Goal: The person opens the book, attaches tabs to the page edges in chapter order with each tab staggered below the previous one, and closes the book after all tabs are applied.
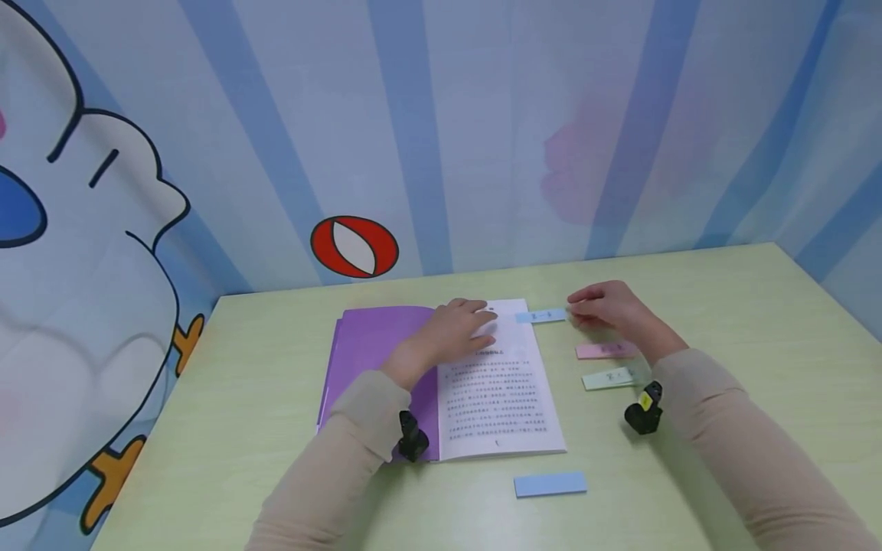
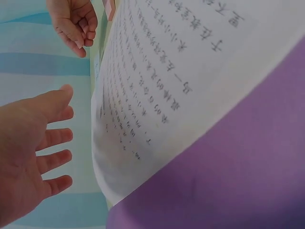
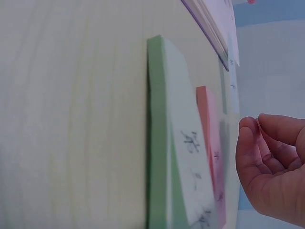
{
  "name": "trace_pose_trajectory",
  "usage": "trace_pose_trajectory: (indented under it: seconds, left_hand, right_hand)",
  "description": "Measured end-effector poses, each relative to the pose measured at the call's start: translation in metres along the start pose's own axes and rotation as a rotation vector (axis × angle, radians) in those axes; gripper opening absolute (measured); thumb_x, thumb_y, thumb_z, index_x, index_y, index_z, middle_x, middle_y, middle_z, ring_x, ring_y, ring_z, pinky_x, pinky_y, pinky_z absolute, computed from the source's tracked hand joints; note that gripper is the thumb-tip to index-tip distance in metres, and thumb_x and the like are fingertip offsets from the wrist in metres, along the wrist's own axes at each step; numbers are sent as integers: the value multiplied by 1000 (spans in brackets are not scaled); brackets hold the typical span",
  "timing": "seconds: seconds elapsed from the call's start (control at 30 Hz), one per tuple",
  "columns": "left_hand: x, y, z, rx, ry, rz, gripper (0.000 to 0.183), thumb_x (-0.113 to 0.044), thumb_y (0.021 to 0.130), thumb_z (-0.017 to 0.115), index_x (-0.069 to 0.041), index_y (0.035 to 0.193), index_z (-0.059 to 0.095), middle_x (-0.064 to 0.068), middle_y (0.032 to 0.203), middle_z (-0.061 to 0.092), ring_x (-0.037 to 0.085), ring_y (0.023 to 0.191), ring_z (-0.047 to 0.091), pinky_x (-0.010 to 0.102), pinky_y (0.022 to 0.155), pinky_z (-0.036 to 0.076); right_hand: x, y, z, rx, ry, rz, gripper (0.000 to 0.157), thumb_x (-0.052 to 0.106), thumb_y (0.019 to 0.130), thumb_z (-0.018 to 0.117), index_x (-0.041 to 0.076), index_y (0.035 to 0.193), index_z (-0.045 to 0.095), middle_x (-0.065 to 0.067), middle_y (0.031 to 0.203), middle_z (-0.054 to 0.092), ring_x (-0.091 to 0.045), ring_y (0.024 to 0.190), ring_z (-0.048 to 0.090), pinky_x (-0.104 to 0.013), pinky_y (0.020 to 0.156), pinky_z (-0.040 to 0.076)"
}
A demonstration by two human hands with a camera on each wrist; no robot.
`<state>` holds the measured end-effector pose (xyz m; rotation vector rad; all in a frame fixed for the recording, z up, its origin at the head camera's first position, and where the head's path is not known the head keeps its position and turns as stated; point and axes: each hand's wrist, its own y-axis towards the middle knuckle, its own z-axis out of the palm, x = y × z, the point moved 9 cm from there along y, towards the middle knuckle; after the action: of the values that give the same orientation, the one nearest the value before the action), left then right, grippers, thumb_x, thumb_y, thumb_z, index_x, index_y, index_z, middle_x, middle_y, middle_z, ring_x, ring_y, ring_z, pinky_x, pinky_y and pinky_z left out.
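Two hands at work: both lie over a pale green table [image 1: 689,298], one on an open book, one at a sticky note.
Table: pale green top, set against a blue-striped wall with a cartoon print.
Book [image 1: 496,398]: lies open near the table's middle, a purple inside cover [image 1: 372,344] on its left, a printed page on its right.
Left hand [image 1: 458,330]: rests flat on the top of the printed page, fingers straight and relaxed, gripping nothing.
Right hand [image 1: 606,306]: fingers curled, fingertips at the right end of a blue sticky note [image 1: 540,316]; whether they pinch it I cannot tell.
Blue sticky note: juts out from the page's upper right edge.
Blue pad [image 1: 550,484]: lies alone in front of the book.
Pink pad [image 1: 606,350]: right of the book, near the right wrist.
Green pad [image 1: 609,378]: just beside the pink one, nearer the person.
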<state>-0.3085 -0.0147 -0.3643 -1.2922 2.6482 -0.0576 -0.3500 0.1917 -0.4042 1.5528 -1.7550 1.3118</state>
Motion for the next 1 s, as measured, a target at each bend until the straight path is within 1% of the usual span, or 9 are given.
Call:
trace_pose_trajectory:
  seconds: [0.1, 0.2, 0.33, 0.43, 0.53, 0.7, 0.83, 0.9, 1.0]
  left_hand:
    - [0, -5, -4, -14, -8, 6, 46, -31, 96, 51, -12, 138, 46, 11, 144, 38, 31, 132, 33, 51, 103, 32]
    - [-2, -11, -10, -41, 12, 19, 46, -30, 96, 52, -11, 137, 47, 12, 143, 41, 31, 130, 36, 51, 102, 33]
    - [-7, -22, -21, -110, 52, 49, 44, -28, 95, 55, -12, 135, 50, 11, 139, 45, 29, 127, 41, 47, 100, 36]
    - [-13, -31, -28, -162, 62, 79, 43, -26, 93, 57, -11, 133, 52, 11, 136, 48, 29, 124, 44, 45, 99, 39]
    - [-19, -39, -32, -193, 78, 113, 41, -24, 92, 59, -11, 131, 54, 10, 133, 51, 28, 122, 47, 43, 97, 41]
    - [-26, -52, -26, -175, 116, 152, 38, -24, 92, 59, -14, 129, 56, 10, 130, 54, 27, 118, 51, 41, 96, 43]
    - [-30, -62, -17, -149, 132, 170, 39, -24, 91, 60, -14, 129, 56, 9, 128, 55, 26, 115, 53, 40, 94, 44]
    - [-32, -66, -14, -156, 135, 185, 39, -24, 91, 61, -14, 128, 56, 9, 127, 56, 25, 114, 54, 39, 93, 46]
    - [-37, -72, -14, -203, 113, 218, 39, -22, 89, 64, -13, 126, 57, 8, 125, 57, 24, 112, 55, 37, 92, 46]
  right_hand:
    - [5, -5, -1, 14, -5, -22, 39, 13, 95, 53, -4, 130, 49, -22, 129, 48, -13, 87, 58, -23, 77, 51]
    - [10, -10, -1, 30, 0, -37, 39, 12, 94, 53, -5, 130, 49, -23, 128, 49, -11, 86, 59, -25, 79, 51]
    - [12, -16, 1, 51, 25, -58, 40, 11, 94, 54, -7, 129, 48, -22, 123, 52, -12, 84, 59, -30, 83, 51]
    - [14, -23, 2, 61, 47, -83, 40, 10, 93, 54, -8, 128, 47, -24, 121, 53, -15, 85, 60, -35, 86, 50]
    - [15, -29, 3, 66, 67, -98, 40, 10, 94, 54, -9, 128, 47, -25, 121, 53, -15, 87, 60, -36, 87, 50]
    - [15, -41, 7, 74, 102, -129, 39, 9, 93, 55, -10, 127, 48, -23, 117, 57, -14, 88, 61, -30, 83, 51]
    - [14, -50, 12, 83, 124, -143, 40, 10, 93, 57, -11, 125, 49, -16, 106, 63, -14, 85, 62, -29, 80, 52]
    - [13, -54, 16, 90, 145, -145, 40, 10, 92, 58, -12, 125, 49, -12, 101, 64, -14, 85, 63, -31, 80, 53]
    - [11, -61, 22, 98, 180, -162, 41, 10, 91, 59, -13, 124, 49, -9, 96, 65, -14, 84, 64, -33, 80, 53]
